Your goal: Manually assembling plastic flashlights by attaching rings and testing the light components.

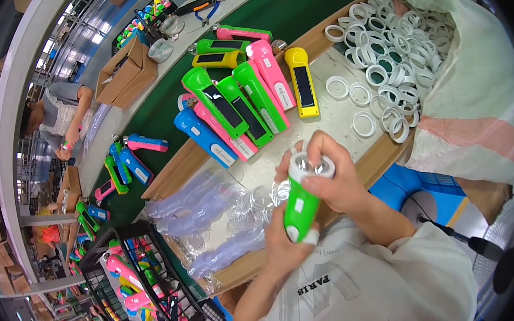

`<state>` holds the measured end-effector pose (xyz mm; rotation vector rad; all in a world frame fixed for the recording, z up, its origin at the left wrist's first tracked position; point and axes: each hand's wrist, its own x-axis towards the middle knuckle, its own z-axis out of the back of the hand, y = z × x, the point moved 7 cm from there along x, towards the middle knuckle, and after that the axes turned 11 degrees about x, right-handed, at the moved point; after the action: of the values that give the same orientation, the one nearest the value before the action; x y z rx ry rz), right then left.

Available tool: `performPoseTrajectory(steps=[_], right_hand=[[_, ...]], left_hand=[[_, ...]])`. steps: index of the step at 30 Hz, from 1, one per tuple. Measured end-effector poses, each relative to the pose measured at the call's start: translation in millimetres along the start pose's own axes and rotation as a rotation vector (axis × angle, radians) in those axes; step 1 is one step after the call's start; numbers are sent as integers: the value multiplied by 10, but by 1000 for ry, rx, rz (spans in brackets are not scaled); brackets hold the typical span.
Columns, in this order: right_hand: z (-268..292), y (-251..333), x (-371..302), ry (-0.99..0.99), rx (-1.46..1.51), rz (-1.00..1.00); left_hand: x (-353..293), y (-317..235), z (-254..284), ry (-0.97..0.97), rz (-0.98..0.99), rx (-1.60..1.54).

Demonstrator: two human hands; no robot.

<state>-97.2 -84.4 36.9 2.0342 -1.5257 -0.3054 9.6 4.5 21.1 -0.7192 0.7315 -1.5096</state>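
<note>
A green flashlight point(302, 213) is held tilted in front of my chest, its wide head up and away from me. My left hand point(280, 239) is closed round its lower body. The fingers of my right hand point(339, 175) grip the head, at the white ring point(311, 165) round its rim, with the thumb on the near side. Shiny reflector parts show inside the ring. Beyond my hands several green, pink and blue flashlights with dark panels lie in a pile, and a yellow flashlight point(303, 82) lies at its right.
Loose white rings point(391, 57) spill from a white woven sack point(471, 93) at the right. Clear plastic lenses point(249, 207) lie left of my hands. A black crate point(113, 295) of flashlights stands lower left. Across the green belt point(161, 117) are a cardboard box point(124, 74) and another person point(69, 112).
</note>
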Motion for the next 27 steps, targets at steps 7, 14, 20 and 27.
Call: performPoseTrajectory(steps=[7, 14, 20, 27], right_hand=[[214, -98, 23, -162, -9, -111], [190, -92, 71, -67, 144, -172], [15, -237, 46, 140, 706, -163], [273, -11, -53, -125, -55, -34]], left_hand=[[62, 249, -76, -87, 95, 44], [-50, 135, -328, 261, 320, -550], [-318, -353, -557, 681, 288, -1697], [100, 159, -182, 28, 71, -10]])
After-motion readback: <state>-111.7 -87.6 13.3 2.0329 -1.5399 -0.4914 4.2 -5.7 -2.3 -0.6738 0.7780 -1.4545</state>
